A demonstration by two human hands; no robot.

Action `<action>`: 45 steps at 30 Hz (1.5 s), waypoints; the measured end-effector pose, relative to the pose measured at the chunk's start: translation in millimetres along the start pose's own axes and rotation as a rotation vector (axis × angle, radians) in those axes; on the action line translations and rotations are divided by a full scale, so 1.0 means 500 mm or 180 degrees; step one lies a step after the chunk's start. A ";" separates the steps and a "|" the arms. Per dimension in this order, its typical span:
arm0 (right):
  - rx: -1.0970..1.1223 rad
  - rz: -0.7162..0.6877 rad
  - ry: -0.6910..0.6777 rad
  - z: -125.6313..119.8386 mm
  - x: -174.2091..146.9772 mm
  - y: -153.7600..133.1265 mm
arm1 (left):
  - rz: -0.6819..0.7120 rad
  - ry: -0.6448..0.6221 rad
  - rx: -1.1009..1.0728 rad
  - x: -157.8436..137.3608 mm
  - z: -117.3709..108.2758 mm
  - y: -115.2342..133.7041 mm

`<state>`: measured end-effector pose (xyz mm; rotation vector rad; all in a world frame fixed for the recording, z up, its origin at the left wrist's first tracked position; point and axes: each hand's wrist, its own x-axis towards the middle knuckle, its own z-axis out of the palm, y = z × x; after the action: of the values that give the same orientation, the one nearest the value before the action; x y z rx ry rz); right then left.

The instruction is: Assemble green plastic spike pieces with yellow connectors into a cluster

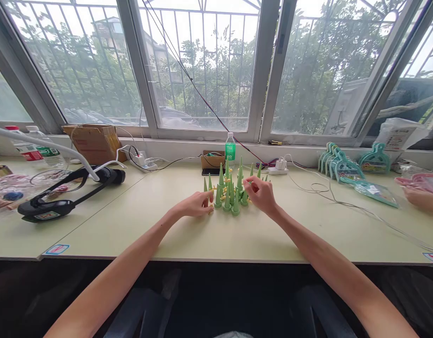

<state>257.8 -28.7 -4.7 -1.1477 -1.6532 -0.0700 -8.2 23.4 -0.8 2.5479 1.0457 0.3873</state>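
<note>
Several pointed green cones point(227, 203) stand upright in a cluster on the table, with small yellow pieces point(228, 182) among them. At the cluster's left front edge, my left hand point(197, 204) rests near the table top, its fingers curled together beside a small yellow piece point(211, 210). Whether the fingertips grip that piece is too small to tell. My right hand point(261, 193) is raised at the cluster's right side, thumb and forefinger pinched close to a cone. What lies in the pinch cannot be made out.
Behind the cones stand a green-labelled bottle point(230, 149) and a phone point(212, 172). A black headset point(72, 192) lies left. Teal hangers point(343, 164) and a white cable point(336, 199) are right. Another person's hand point(422, 198) holds something pink at the right edge.
</note>
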 end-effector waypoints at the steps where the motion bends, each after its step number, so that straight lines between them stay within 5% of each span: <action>1: 0.0036 -0.0065 -0.0080 0.002 -0.002 -0.001 | 0.0003 -0.0034 -0.0046 0.000 0.000 0.001; 8: 0.0180 -0.0160 -0.0697 0.018 -0.015 -0.011 | 0.0101 -0.0319 -0.0333 -0.004 -0.004 0.014; 20: 0.0341 -0.0435 -0.0833 0.029 -0.027 -0.013 | 0.0526 -0.0332 -0.0795 0.000 0.029 0.040; 35: 0.0813 -0.0699 -0.1106 0.027 -0.039 -0.049 | 0.0804 0.0456 -0.0998 0.004 0.057 0.067; 45: 0.0629 -0.0262 -0.1052 0.044 -0.038 -0.034 | 0.0555 0.1214 -0.1351 0.006 0.043 0.057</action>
<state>229.6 -37.4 -20.8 -0.9770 -1.9497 0.2381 19.5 1.8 -7.9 2.2272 0.7543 1.0545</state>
